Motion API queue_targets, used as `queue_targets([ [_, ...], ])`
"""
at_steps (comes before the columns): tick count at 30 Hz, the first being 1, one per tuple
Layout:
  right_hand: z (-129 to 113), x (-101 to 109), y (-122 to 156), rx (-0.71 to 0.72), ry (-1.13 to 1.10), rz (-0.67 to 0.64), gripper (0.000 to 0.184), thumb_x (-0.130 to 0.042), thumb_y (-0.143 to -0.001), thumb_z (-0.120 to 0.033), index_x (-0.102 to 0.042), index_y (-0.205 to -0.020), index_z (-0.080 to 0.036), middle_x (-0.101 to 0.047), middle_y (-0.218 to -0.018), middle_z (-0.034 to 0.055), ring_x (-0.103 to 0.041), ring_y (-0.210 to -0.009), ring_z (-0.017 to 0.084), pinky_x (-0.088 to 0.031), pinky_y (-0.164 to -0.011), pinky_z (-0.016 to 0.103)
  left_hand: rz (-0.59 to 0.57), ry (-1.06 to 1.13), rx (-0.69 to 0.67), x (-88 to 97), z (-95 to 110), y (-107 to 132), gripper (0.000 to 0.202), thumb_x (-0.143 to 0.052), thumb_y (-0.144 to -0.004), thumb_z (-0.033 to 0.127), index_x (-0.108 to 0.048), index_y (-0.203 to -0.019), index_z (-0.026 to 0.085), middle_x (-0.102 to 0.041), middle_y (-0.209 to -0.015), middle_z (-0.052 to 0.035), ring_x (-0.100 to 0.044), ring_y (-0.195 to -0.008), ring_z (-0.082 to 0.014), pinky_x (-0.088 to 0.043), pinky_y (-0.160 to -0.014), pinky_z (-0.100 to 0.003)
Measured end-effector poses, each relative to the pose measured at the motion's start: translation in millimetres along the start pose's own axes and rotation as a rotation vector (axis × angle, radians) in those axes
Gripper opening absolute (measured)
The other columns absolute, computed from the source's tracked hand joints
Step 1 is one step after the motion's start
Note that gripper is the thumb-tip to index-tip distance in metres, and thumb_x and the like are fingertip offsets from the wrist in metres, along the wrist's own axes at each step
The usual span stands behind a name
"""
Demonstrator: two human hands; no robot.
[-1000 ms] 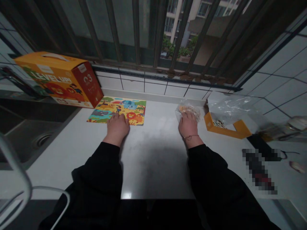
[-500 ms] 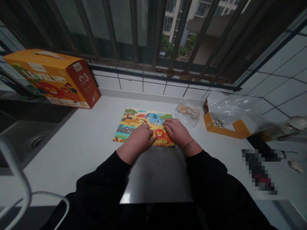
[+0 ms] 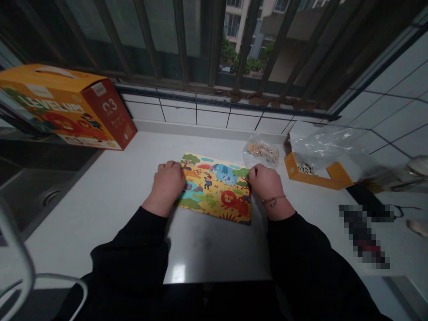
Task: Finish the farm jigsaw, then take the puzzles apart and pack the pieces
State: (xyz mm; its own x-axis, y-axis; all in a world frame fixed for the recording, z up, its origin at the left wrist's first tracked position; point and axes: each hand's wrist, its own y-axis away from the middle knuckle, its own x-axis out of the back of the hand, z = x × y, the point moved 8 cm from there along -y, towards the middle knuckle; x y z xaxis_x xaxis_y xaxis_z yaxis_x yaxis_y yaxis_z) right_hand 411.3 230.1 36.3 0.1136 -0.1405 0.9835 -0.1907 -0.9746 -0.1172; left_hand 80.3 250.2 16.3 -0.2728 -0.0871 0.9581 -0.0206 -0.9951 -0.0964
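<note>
A multicoloured rectangular board printed with cartoon animals (image 3: 216, 192) is held mid-table — its nine-o'clock edge gripped by the left hand (image 3: 168, 183), its two-o'clock corner by the right hand (image 3: 267, 185). A clear plastic bag of beige pieces (image 3: 263, 154) is seen at two o'clock, a large orange cardboard box (image 3: 67, 111) at ten.

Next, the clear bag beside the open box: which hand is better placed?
Likely the right hand: it is at the right edge of the picture board, with the clear bag just beyond. The left hand is at the opposite edge, farther away.
</note>
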Motion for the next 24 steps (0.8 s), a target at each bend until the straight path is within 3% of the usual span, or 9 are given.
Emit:
queue_targets([
  [4,-2.5,-9.8,-2.4,0.043,-0.067,-0.026,0.035,-0.048,-0.108,-0.029,-0.081,-0.105,-0.017,-0.084,-0.100,0.0157,-0.076,-0.090,0.028,-0.047,-0.075,0.033,-0.025,-0.082,-0.029,-3.4,3.0,0.5,0.044,-0.043,-0.104,0.022,-0.070,-0.137,0.011,-0.072,-0.130,-0.0240,-0.066,-0.116,-0.0386,-0.053,-0.103,-0.051],
  [8,-1.2,-10.5,-3.6,0.055,-0.123,-0.003,0.034,-0.048,-0.108,-0.029,-0.080,-0.107,-0.018,-0.084,-0.105,0.0140,-0.076,-0.094,0.027,-0.048,-0.077,0.032,0.002,-0.013,0.062,8.1,-6.5,-0.3,0.042,-0.040,-0.108,0.029,-0.072,-0.127,0.009,-0.077,-0.114,-0.0243,-0.073,-0.103,-0.0354,-0.055,-0.095,-0.047],
  [12,6.9,-6.3,-2.1,-0.029,-0.057,0.001,0.036,-0.048,-0.107,-0.027,-0.081,-0.109,-0.014,-0.083,-0.105,0.0199,-0.077,-0.095,0.030,-0.050,-0.078,0.035,-0.017,-0.062,0.166,13.4,-18.3,2.0,0.041,-0.045,-0.107,0.035,-0.077,-0.114,0.011,-0.078,-0.102,-0.0233,-0.074,-0.096,-0.0380,-0.057,-0.088,-0.049],
  [19,20.4,-16.5,-9.5,-0.062,-0.177,-0.058,0.033,-0.053,-0.102,-0.028,-0.084,-0.100,-0.017,-0.084,-0.101,0.0166,-0.076,-0.094,0.028,-0.049,-0.078,0.033,-0.032,-0.032,0.119,8.5,-12.6,0.3,0.042,-0.047,-0.104,0.038,-0.081,-0.096,0.014,-0.076,-0.098,-0.0223,-0.074,-0.098,-0.0371,-0.058,-0.088,-0.049],
  [22,28.4,-22.9,-15.3,-0.072,-0.288,-0.056,0.032,-0.054,-0.100,-0.028,-0.083,-0.093,-0.017,-0.083,-0.095,0.0137,-0.074,-0.088,0.026,-0.047,-0.075,0.032,-0.044,0.058,0.138,6.0,-16.7,-3.1,0.037,-0.052,-0.102,0.038,-0.080,-0.101,0.014,-0.077,-0.101,-0.0216,-0.075,-0.101,-0.0371,-0.058,-0.092,-0.048],
  [24,31.8,-30.4,-18.2,-0.079,-0.389,-0.078,0.031,-0.055,-0.098,-0.029,-0.082,-0.089,-0.018,-0.082,-0.087,0.0107,-0.072,-0.082,0.023,-0.046,-0.073,0.031,-0.012,0.139,0.173,6.0,-23.9,-5.4,0.034,-0.056,-0.101,0.037,-0.077,-0.115,0.015,-0.078,-0.108,-0.0203,-0.075,-0.105,-0.0357,-0.059,-0.094,-0.047],
])
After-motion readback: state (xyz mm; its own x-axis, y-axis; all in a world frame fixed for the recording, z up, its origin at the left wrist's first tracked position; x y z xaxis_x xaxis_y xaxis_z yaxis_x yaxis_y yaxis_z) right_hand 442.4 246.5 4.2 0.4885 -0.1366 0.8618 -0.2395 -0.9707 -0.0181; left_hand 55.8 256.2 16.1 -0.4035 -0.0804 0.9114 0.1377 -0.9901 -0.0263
